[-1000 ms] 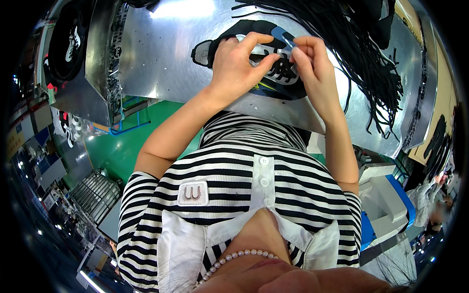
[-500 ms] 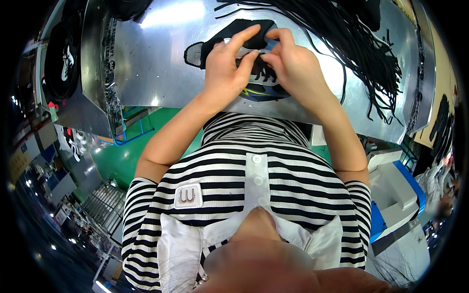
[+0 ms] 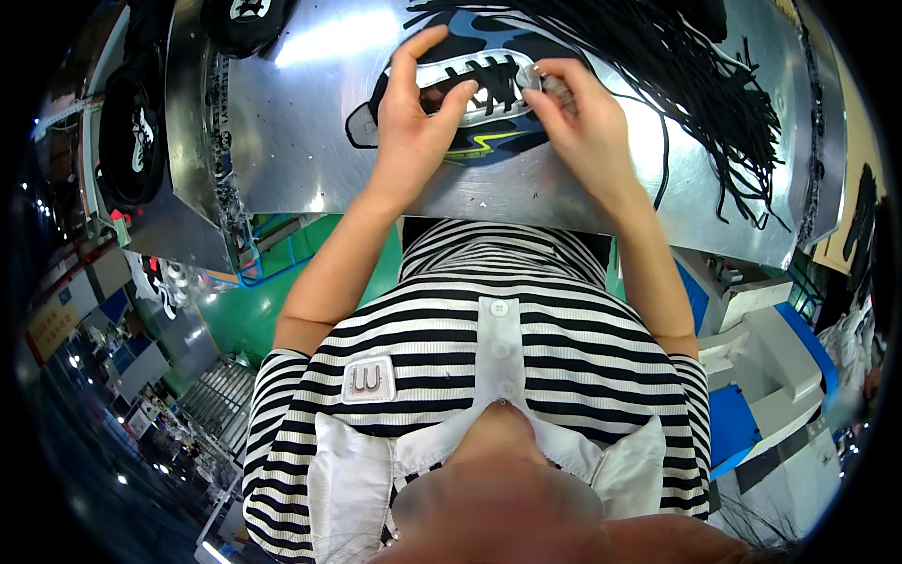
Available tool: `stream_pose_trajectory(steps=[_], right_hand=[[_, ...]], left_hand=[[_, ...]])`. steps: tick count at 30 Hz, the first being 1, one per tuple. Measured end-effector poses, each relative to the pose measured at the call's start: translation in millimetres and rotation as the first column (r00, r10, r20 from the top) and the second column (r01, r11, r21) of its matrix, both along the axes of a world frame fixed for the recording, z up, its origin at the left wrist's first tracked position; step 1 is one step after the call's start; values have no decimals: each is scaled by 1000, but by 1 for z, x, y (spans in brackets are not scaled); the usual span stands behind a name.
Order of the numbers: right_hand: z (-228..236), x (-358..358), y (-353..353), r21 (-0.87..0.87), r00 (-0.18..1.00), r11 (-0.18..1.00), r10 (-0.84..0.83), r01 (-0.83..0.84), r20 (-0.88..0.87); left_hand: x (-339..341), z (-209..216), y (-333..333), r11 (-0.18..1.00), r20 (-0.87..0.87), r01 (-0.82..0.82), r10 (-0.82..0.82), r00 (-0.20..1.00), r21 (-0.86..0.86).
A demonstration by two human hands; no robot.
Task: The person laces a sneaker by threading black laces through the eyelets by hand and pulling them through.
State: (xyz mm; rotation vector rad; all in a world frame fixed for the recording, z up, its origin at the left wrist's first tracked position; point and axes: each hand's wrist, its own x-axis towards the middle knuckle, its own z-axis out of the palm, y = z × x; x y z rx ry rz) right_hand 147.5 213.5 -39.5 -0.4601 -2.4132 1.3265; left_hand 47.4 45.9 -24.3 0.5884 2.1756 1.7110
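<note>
A flat shoe upper (image 3: pixel 489 141), black and blue with a yellow stripe, lies on the metal table before me. Black laces (image 3: pixel 490 83) cross its white-edged lacing strip. My left hand (image 3: pixel 413 122) lies over the left part of the upper, its fingers spread and the thumb touching the lacing. At the other end of the strip is my right hand (image 3: pixel 587 122), thumb and fingers curled around a small greyish piece that I cannot make out. Part of the upper is hidden under my hands.
A big bundle of loose black laces (image 3: pixel 695 103) covers the right side of the metal table (image 3: pixel 310 141). Dark round pieces with white marks (image 3: pixel 246 11) sit at the far left. A grey and blue machine or bin (image 3: pixel 761 367) stands beside me on the right.
My hands were close together over the middle of the lacing; now they are apart. The right hand has shifted right, and the laces lie uncovered. A black flap no longer stands up behind them.
</note>
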Motion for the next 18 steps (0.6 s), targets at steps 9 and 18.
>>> stream_pose_trajectory(steps=[9,18], right_hand=[[-32,-10,-20,20,991,991,-134,134,24],[-3,-3,-11,-140,937,989,-13,-38,-350]], left_hand=[[-2,18,2,1000,263,4,-11,965,26],[-21,21,-5,994,400,95,-109,910,53]])
